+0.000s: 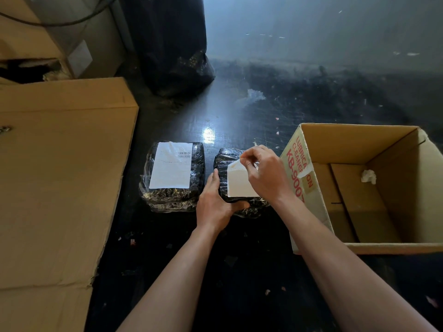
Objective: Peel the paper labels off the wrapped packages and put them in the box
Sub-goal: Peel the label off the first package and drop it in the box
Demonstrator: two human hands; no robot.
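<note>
Two black packages wrapped in clear film lie side by side on the dark floor. The left package point(173, 198) carries a full white paper label point(170, 165) with a barcode. On the right package point(224, 161) the white label point(237, 185) is partly lifted at its far corner. My right hand point(265, 172) pinches that lifted corner. My left hand point(213, 203) presses on the near left side of the right package, thumb along its front. To the right stands an open cardboard box point(359, 140) with a crumpled white paper scrap point(368, 176) inside.
A large closed cardboard carton point(55, 164) fills the left side. A black plastic sack point(175, 49) stands behind the packages, with more cartons at the far left. Small bits of litter dot the shiny dark floor point(287, 92).
</note>
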